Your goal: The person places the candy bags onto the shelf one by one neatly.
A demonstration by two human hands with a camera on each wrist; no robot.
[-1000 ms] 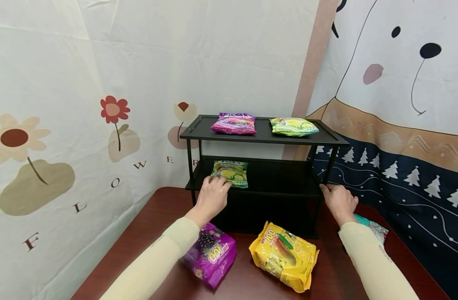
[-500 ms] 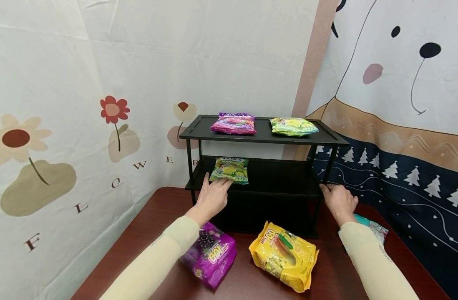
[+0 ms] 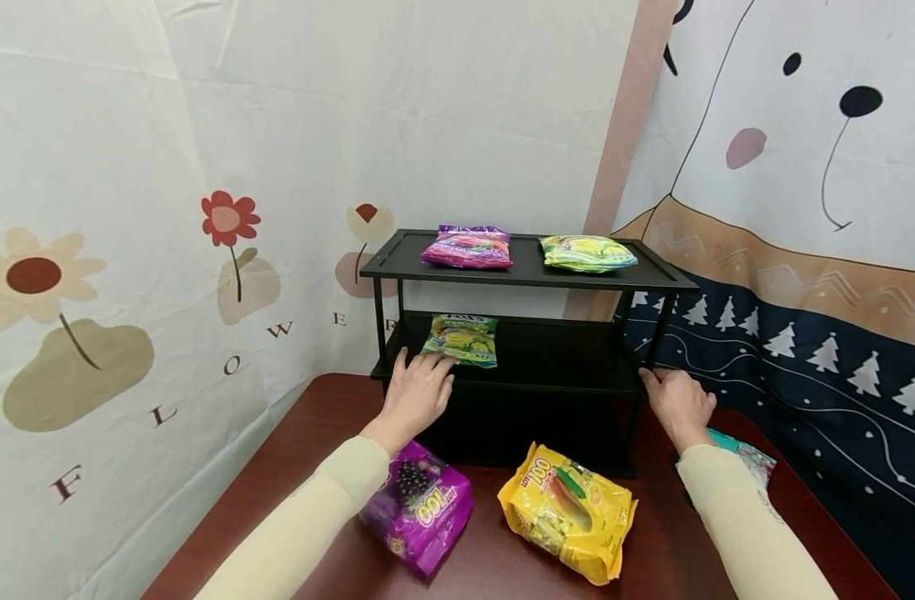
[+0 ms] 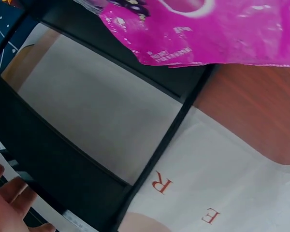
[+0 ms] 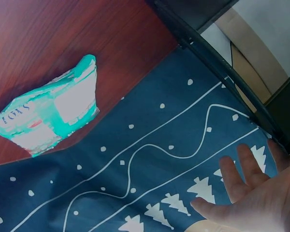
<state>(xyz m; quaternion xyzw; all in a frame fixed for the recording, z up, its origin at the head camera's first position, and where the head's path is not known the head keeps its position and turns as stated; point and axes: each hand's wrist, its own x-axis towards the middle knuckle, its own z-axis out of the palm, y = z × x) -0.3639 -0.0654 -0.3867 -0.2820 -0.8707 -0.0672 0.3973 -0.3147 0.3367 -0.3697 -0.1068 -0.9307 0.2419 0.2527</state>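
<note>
In the head view my left hand [image 3: 412, 397] is at the front left of the middle shelf, fingers extended. Its fingertips are at the front edge of a green candy bag [image 3: 463, 339] lying on that shelf; contact is hard to tell. The left wrist view shows the same hand's fingers loosely spread, holding nothing. My right hand [image 3: 677, 404] touches the right front post of the black shelf rack [image 3: 555, 379]. Its fingers [image 5: 238, 186] look relaxed and spread in the right wrist view; the thumb is hidden there.
A pink-purple bag [image 3: 467, 248] and a yellow-green bag [image 3: 589, 253] lie on the top shelf. On the table [image 3: 292, 467] in front are a purple bag [image 3: 427, 510] and a yellow bag [image 3: 570, 512]. A teal bag [image 5: 50, 108] lies beyond my right forearm.
The green bag has slid slightly back on the middle shelf. My left hand has drawn back a little to the left, fingers straighter. My right hand has stayed on the rack.
</note>
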